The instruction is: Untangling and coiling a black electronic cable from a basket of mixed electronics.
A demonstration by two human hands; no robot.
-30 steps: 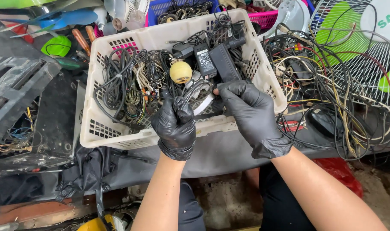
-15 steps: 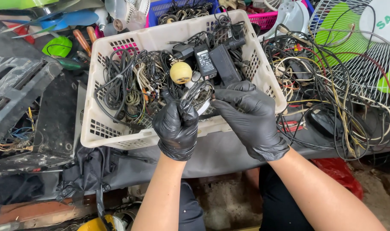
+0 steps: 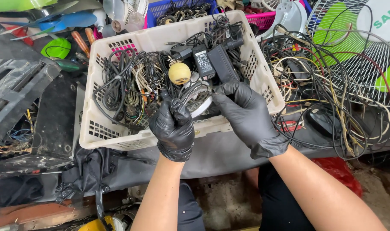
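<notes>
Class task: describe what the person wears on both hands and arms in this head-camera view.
The left hand and right hand each wear a glossy black disposable glove that ends at the wrist, wrinkled over the fingers. Both forearms are bare, with no sleeves, watch or markings visible.

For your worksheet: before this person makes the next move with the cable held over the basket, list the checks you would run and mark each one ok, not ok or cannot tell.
1. Both hands gloved: ok. The left hand and right hand wear black gloves.
2. Firm hold on the coiled cable: ok, both hands grip it.
3. Cable free of the basket's tangle: cannot tell; dark wires run close under it.
4. White basket steady on its support: ok, it sits flat.
5. Round yellow ball clear of the hands: ok, it lies just behind them.
6. Loose wire pile right of the basket out of the way: ok.
</notes>
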